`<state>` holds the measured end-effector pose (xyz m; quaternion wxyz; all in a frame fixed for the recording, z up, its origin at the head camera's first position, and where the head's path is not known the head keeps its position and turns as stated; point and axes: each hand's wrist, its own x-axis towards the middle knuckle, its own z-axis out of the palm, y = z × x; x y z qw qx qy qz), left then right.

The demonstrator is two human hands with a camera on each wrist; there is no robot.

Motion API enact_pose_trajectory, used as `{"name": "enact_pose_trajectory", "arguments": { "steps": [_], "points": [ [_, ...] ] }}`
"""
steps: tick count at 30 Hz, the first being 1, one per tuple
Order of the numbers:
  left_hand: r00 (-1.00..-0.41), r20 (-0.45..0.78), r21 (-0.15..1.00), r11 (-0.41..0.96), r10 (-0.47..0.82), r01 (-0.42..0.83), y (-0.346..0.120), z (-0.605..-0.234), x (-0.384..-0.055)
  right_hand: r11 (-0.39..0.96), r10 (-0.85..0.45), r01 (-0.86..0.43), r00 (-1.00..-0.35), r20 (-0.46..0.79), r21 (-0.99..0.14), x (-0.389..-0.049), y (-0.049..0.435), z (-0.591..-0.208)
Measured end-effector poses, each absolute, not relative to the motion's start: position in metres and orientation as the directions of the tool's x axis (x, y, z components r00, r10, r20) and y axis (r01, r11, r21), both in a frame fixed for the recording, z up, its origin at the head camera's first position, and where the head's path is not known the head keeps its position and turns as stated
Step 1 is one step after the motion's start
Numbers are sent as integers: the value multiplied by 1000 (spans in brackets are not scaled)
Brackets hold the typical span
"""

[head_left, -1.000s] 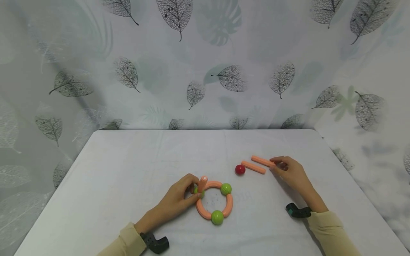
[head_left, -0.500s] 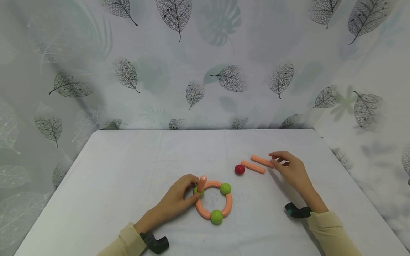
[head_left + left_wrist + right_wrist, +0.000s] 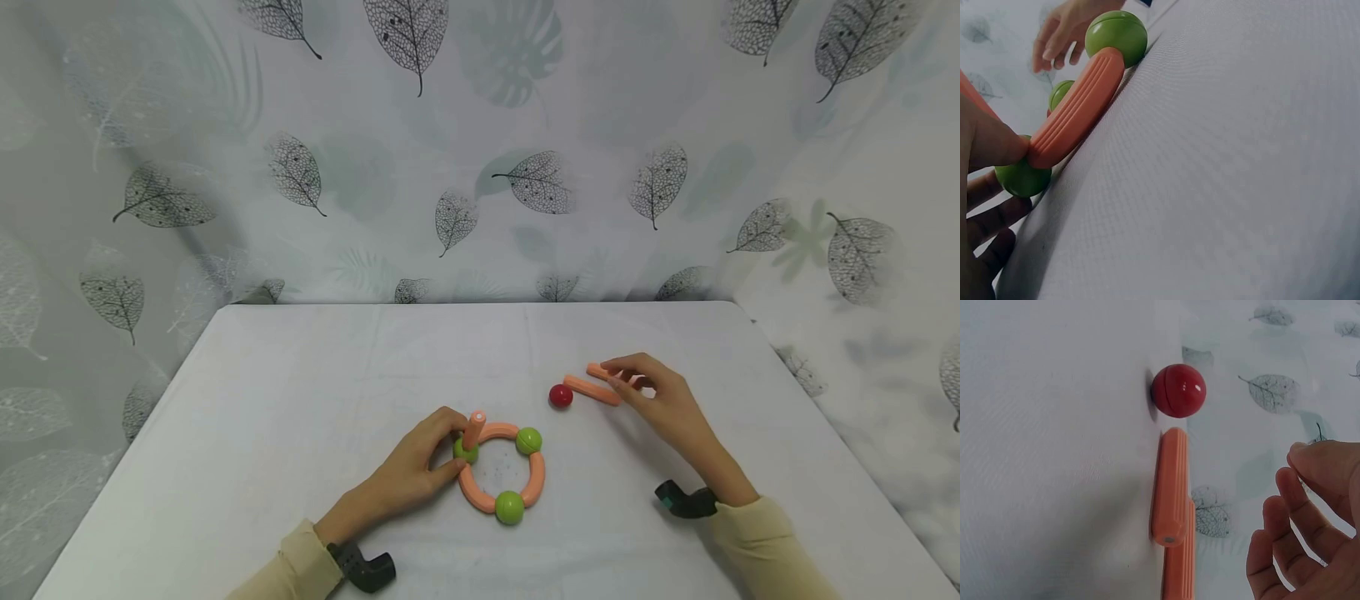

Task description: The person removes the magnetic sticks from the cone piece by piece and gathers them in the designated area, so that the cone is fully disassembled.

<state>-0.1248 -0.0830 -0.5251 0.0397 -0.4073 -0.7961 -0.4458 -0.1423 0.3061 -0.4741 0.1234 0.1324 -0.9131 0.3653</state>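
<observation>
My left hand (image 3: 408, 467) grips a green ball (image 3: 462, 452) at the left of a ring; in the left wrist view its thumb presses where that ball (image 3: 1024, 179) meets a curved orange rod (image 3: 1079, 109). The ring joins curved orange rods (image 3: 537, 479) with green balls (image 3: 509, 507). From the held ball a straight orange stick (image 3: 474, 431) rises upright. My right hand (image 3: 663, 408) hovers over two loose orange sticks, fingers loosely bent and holding nothing. The nearer stick (image 3: 591, 390) shows whole; the farther stick (image 3: 596, 371) is partly hidden behind the fingers.
A red ball (image 3: 561, 396) lies just left of the loose sticks. White cloth covers the table (image 3: 315, 375), and a leaf-print curtain (image 3: 480, 150) stands behind its far edge. Each wrist wears a dark camera (image 3: 686, 500).
My right hand has moved left and away from the farther stick's right end, now over the sticks. The left hand keeps its hold on the ring, nearly still.
</observation>
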Motion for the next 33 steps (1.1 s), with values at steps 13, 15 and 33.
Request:
{"name": "enact_pose_trajectory", "arguments": {
  "steps": [13,15,33],
  "points": [
    [-649,440,633,298,620,715,-82,-527,-127,586,-296,-485,-874,386,-649,-134,280,-471],
    [-646,439,630,300,624,717,-82,-527,-127,565,-312,-494,-869,383,-660,-132,277,-471],
    [-584,401,577,301,705,759,-84,-528,-126,413,-479,-520,-822,308,-748,-113,237,-475]
  ]
}}
